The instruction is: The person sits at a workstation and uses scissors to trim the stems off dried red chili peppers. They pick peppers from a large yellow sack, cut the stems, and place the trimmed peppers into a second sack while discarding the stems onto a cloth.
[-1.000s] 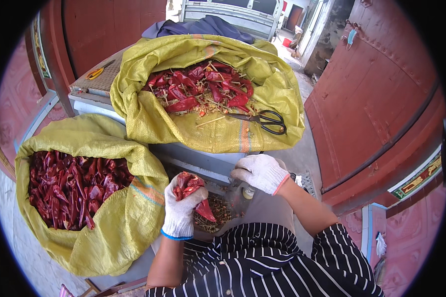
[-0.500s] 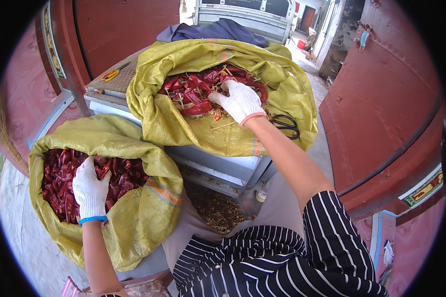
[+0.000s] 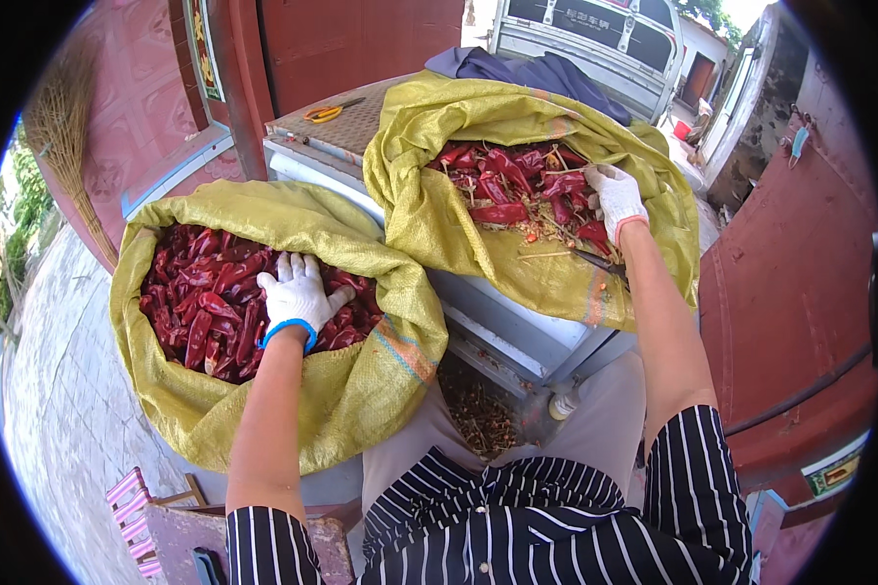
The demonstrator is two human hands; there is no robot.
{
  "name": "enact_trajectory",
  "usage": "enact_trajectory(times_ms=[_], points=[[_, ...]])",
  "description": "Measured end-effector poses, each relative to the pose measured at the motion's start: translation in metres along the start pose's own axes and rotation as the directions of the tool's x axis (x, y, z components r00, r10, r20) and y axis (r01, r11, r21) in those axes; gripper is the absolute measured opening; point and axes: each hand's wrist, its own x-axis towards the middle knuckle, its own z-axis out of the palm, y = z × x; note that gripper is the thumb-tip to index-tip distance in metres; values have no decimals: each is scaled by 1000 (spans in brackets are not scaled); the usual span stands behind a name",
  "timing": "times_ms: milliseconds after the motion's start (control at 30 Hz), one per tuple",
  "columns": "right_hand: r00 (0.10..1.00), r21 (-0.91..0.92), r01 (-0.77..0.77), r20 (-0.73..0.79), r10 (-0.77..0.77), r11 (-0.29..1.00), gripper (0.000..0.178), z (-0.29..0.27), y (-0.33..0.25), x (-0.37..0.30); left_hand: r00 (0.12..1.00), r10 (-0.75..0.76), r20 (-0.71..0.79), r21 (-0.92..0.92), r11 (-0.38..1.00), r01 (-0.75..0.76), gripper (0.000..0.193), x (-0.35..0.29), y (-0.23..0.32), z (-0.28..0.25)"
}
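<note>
My left hand (image 3: pixel 300 292), in a white knit glove with a blue cuff, lies with fingers spread on dried red chili peppers (image 3: pixel 197 331). They fill the yellow-green woven sack (image 3: pixel 263 200) at left. At the right edge of the pepper pile in a second woven sack (image 3: pixel 429 229), my gloved right hand (image 3: pixel 617 200) has its fingers curled round a dried chili pepper, mostly hidden by the glove. Loose peppers (image 3: pixel 502 171), stems and seeds lie in this sack. Dark scissors (image 3: pixel 593 259) show partly beside my right forearm, their handles hidden.
Orange-handled scissors (image 3: pixel 324 113) rest on a textured brown surface behind the sacks. Dark cloth (image 3: pixel 546 73) lies behind the right sack, with a small truck (image 3: pixel 595 44) beyond. Red metal doors (image 3: pixel 790 263) flank the area. A straw broom (image 3: pixel 63 127) leans at far left.
The view has swung left. My left hand has gone from curled among the peppers to spread on top of them. My right hand has moved to the pile's right edge.
</note>
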Motion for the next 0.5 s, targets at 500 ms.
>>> enact_trajectory(times_ms=[500], points=[[955, -170, 247, 209, -210, 954, 28, -30, -30, -119, 913, 117, -390, -503, 803, -318, 46, -56, 45, -113]])
